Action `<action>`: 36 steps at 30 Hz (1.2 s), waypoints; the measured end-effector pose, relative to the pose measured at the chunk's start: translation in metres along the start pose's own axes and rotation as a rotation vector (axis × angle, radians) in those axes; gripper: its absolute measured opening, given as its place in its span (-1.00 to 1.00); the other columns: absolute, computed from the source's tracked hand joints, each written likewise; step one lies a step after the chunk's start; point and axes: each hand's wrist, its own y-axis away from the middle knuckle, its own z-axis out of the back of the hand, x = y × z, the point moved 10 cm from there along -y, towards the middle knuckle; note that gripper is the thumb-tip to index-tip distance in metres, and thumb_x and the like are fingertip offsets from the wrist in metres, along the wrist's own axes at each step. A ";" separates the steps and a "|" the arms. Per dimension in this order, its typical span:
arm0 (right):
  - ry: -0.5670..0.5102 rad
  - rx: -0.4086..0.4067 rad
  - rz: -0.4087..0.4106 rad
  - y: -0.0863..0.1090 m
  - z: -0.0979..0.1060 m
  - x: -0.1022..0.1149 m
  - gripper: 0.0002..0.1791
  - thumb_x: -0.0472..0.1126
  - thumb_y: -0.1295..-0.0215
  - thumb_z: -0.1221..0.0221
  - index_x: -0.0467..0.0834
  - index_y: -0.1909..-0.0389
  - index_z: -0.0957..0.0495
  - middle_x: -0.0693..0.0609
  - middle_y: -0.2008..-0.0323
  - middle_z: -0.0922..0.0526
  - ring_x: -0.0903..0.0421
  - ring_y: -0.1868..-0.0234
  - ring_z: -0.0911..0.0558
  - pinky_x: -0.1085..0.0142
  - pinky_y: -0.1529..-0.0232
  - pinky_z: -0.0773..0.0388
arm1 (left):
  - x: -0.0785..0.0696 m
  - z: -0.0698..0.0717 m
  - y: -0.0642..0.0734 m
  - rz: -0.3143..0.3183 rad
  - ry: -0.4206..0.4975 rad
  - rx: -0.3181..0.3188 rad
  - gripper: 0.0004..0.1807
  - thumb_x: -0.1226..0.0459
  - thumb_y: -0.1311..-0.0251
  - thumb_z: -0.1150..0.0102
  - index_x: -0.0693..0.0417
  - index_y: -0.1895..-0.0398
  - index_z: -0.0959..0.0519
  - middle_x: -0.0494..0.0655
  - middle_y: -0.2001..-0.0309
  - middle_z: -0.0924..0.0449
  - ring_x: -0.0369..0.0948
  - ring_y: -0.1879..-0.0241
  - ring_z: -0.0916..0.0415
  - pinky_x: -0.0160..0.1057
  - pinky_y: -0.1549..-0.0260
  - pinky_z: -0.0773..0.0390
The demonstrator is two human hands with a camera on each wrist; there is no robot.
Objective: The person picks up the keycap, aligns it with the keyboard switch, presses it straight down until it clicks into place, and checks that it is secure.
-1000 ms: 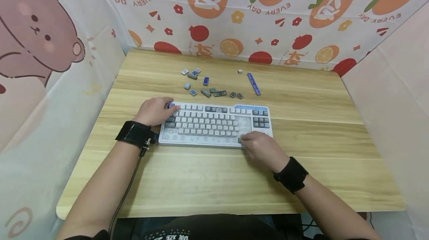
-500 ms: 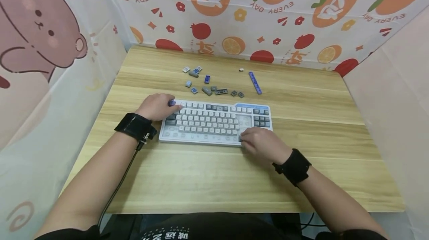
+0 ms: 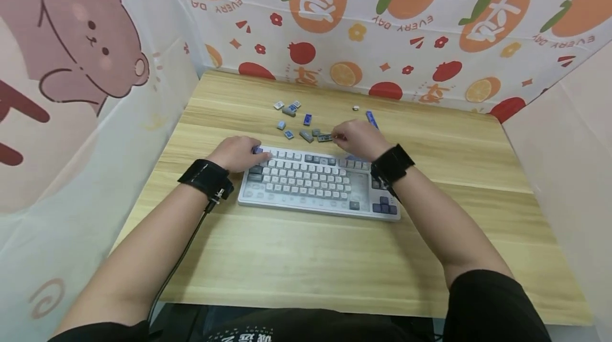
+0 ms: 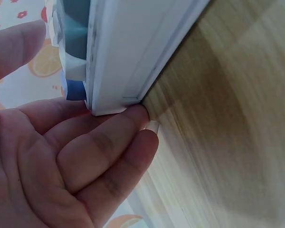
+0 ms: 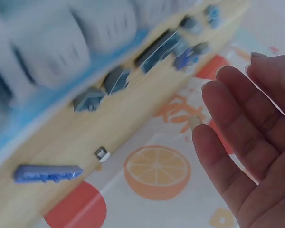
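A white compact keyboard [image 3: 306,209] has pale keycaps in its middle rows and bare sockets along its bottom row. My left hand [image 3: 239,154] holds its back left corner, thumb over the top keys; the left wrist view has curled fingers [image 4: 104,147] against the keyboard's edge [image 4: 128,52]. A lone grey keycap [image 3: 354,205] sits at the bottom row's right end. Behind the keyboard, my right hand [image 3: 360,140] reaches over the loose keycaps, beside a long grey keycap [image 3: 324,138]. In the right wrist view its fingers [image 5: 237,114] are extended and apart from the small grey keycaps [image 5: 89,100].
Several loose grey and blue keycaps [image 3: 289,112] lie behind the keyboard. A long blue spacebar keycap [image 3: 371,119] lies beyond the right hand, near a small white piece [image 3: 356,108]. Printed curtains [image 3: 325,39] border the wooden table [image 3: 287,257]. A cable [image 3: 179,257] runs along the left forearm.
My right hand has left the keyboard's bottom row and moved back over the loose keycaps, exposing the lone grey keycap. My left hand stays at the corner. The head view has shifted slightly.
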 end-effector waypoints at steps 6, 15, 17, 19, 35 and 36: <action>0.076 0.173 -0.053 -0.026 -0.026 -0.020 -0.70 -0.28 -0.28 -0.28 -0.17 -0.04 -0.66 -0.10 -0.01 -0.70 -0.04 -0.05 -0.65 0.13 -0.09 -0.55 | -0.008 -0.011 -0.002 -0.020 -0.001 0.008 -0.32 -0.12 -0.34 -0.03 0.28 -0.22 -0.50 0.22 -0.09 -0.59 0.05 -0.01 -0.52 0.11 -0.10 -0.45; 0.203 0.299 -0.108 -0.039 -0.053 -0.030 -0.82 -0.30 -0.26 -0.26 -0.13 0.13 -0.73 -0.07 0.10 -0.73 0.00 0.12 -0.65 0.13 -0.01 -0.56 | -0.008 -0.015 0.000 -0.015 0.006 -0.001 -0.31 -0.15 -0.34 -0.03 0.27 -0.21 -0.51 0.18 -0.05 -0.61 0.01 0.07 -0.50 0.06 -0.04 -0.46; 0.204 0.295 -0.095 -0.040 -0.056 -0.030 -0.85 -0.32 -0.25 -0.27 -0.12 0.20 -0.74 -0.04 0.16 -0.74 0.03 0.19 -0.63 0.14 0.05 -0.56 | -0.008 -0.016 0.000 -0.014 0.008 -0.001 -0.31 -0.15 -0.34 -0.02 0.26 -0.22 -0.51 0.18 -0.05 -0.61 0.00 0.07 -0.50 0.05 -0.03 -0.46; 0.195 0.282 -0.084 -0.041 -0.056 -0.031 -0.85 -0.33 -0.24 -0.27 -0.11 0.22 -0.74 -0.03 0.19 -0.73 0.04 0.21 -0.62 0.15 0.06 -0.56 | -0.008 -0.015 0.000 -0.013 0.011 -0.001 -0.30 -0.16 -0.34 -0.02 0.26 -0.23 -0.50 0.18 -0.06 -0.60 0.00 0.07 -0.50 0.05 -0.03 -0.46; -0.182 0.049 -0.060 -0.021 -0.013 -0.002 -0.73 -0.21 -0.17 -0.37 -0.06 0.33 -0.41 0.01 0.43 -0.45 0.09 0.37 -0.43 0.25 0.28 -0.34 | 0.000 -0.003 0.007 0.013 0.011 -0.027 -0.23 -0.17 -0.34 -0.01 0.31 -0.32 -0.40 0.31 -0.26 -0.45 0.19 -0.25 -0.40 0.18 -0.22 -0.36; -0.202 0.024 -0.052 -0.018 -0.010 0.003 -0.70 -0.19 -0.14 -0.40 -0.06 0.35 -0.41 0.02 0.44 -0.45 0.09 0.38 -0.44 0.26 0.29 -0.36 | 0.001 -0.002 0.008 0.013 0.010 -0.032 -0.23 -0.16 -0.34 -0.01 0.31 -0.32 -0.40 0.31 -0.25 -0.46 0.19 -0.24 -0.41 0.19 -0.21 -0.36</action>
